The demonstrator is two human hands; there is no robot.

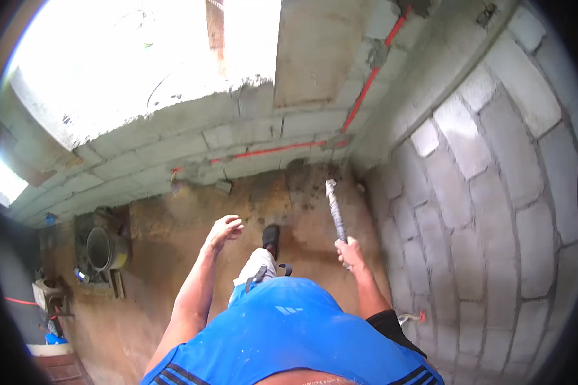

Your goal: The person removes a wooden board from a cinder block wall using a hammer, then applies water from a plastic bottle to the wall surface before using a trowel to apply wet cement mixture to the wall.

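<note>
My right hand [350, 253] is wrapped round the lower end of a long-handled tool [336, 210]. Its shaft looks grey and banded, and its far end is pale and crusted; I cannot make out the exact kind. The tool points away from me, over the floor near the corner of two block walls. My left hand [224, 231] hangs in the air ahead of my body, fingers loosely bent and partly apart, holding nothing. Below and right of it, my dark shoe [271, 237] shows on the brown floor [167, 256].
A grey block wall [494, 212] rises close on my right. Ahead, another wall [237, 138] carries red conduit [270, 150] under a bright opening. A bucket [107, 249] stands at left, with a pale stool-like object [50, 295] nearby. A small rubble piece [224, 187] lies by the far wall.
</note>
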